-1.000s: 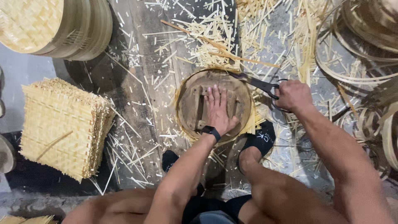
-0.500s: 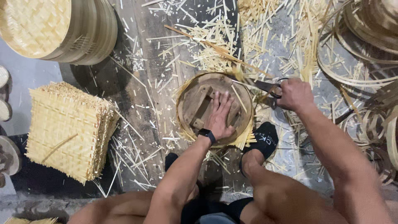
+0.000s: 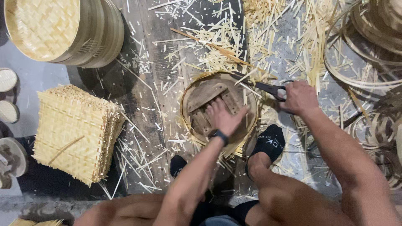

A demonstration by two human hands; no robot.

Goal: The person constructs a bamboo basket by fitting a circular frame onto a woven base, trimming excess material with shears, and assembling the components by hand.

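While the left hand (image 3: pixel 224 117) stays flat, open-palmed, the right hand (image 3: pixel 299 97) keeps gripping shears (image 3: pixel 264 87).

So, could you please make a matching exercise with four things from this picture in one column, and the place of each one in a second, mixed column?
Things:
1. shears
2. round wooden form
3. stack of square woven mats
4. stack of round bamboo baskets

Places:
A. top left corner of the view
B. under the flat left hand
C. in the right hand
D. on the floor at the left, below the baskets

Pairs: 1-C, 2-B, 3-D, 4-A
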